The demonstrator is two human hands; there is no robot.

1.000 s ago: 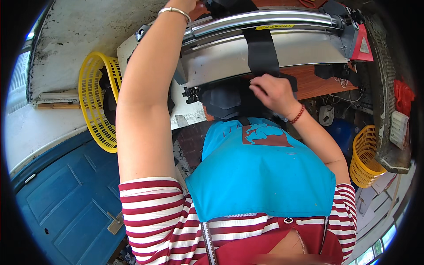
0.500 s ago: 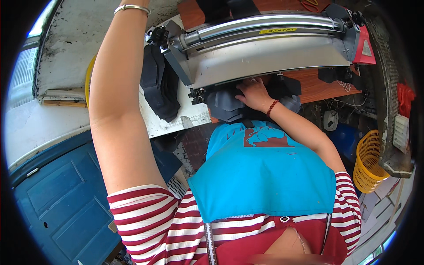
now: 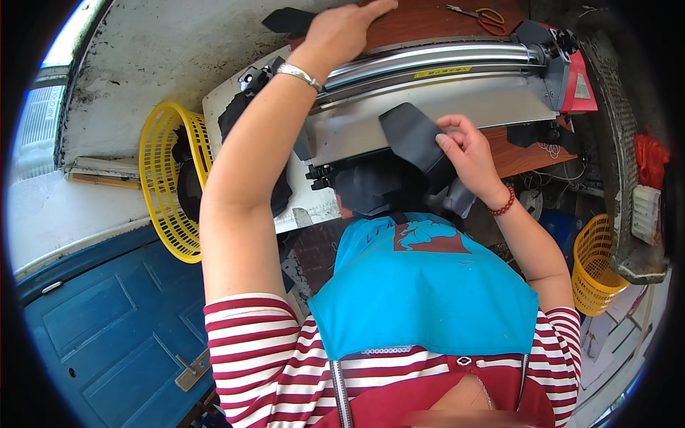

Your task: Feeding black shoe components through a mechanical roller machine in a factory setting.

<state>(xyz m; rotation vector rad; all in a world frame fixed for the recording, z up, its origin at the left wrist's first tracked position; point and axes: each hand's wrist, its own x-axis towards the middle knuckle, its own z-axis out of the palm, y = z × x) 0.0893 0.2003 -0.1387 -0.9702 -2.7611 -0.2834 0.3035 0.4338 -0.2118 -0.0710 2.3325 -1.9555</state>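
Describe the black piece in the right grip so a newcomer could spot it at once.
Find the wide machine with the silver roller, then its metal plate facing the blue apron. At the plate's front edge, the right grip holds a flat black piece. Unlike the dark pieces bunched below, this one is held, its angled end standing out against the plate.

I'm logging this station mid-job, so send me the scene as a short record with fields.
Left hand: past the left end of the roller, beside a dark piece; grip unclear
Right hand: thumb and fingers pinching a black sheet, its far end over the metal plate
Near edge: dark sheets
Far side: red-handled tool
Left side: yellow basket, dark items inside
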